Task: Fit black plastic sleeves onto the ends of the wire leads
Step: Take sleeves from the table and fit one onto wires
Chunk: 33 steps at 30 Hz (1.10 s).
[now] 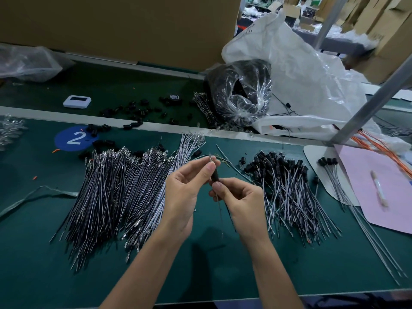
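**Sleeve (215,175) held over the bench (223,275)**

Left grip (189,188) pinched the lead (219,207) by its top end, at 12 o'clock from the sleeve; right grip (242,195) pinched the sleeve's lower end. Bare leads (116,190) lay at 9 o'clock, sleeved leads (287,192) at 3.

Head view (wide-angle) looks forward and down, close over the green table (33,253).
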{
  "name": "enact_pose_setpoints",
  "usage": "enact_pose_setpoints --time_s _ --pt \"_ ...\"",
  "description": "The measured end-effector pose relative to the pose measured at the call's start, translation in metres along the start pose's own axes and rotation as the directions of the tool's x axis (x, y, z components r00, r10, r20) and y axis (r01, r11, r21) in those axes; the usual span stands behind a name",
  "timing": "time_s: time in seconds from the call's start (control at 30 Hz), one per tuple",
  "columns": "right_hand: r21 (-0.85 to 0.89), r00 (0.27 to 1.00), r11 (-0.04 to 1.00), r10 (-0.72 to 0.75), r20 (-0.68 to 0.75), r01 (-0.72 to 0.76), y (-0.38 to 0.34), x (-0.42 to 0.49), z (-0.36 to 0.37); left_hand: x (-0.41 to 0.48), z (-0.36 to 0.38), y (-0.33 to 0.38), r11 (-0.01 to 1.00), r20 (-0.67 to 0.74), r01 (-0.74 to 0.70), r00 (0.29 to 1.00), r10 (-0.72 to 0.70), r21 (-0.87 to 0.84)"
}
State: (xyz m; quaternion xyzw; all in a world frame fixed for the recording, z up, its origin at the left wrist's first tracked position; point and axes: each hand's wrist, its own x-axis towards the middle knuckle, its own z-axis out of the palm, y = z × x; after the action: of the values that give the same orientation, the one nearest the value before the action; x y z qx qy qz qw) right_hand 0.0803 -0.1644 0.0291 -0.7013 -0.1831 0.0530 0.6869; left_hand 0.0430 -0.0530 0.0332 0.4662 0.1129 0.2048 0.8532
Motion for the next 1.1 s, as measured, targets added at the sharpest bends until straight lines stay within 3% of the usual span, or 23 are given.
enact_pose_setpoints --time_s 0.37,0.8,1.1 --pt "-0.110 0.999 0.994 -0.030 -0.042 0.025 0.002 -0.003 0.001 0.010 -0.007 0.011 0.993 -0.002 -0.026 1.000 0.027 0.111" --pt "-0.132 0.991 0.987 -0.106 -0.078 0.095 0.005 -0.007 0.007 0.005 -0.002 0.001 1.000 -0.059 0.018 0.998 -0.017 0.008" --pt "-0.276 0.980 0.943 -0.199 -0.019 0.186 0.007 -0.006 0.006 0.003 -0.001 0.005 1.000 -0.024 0.014 1.000 -0.015 -0.019"
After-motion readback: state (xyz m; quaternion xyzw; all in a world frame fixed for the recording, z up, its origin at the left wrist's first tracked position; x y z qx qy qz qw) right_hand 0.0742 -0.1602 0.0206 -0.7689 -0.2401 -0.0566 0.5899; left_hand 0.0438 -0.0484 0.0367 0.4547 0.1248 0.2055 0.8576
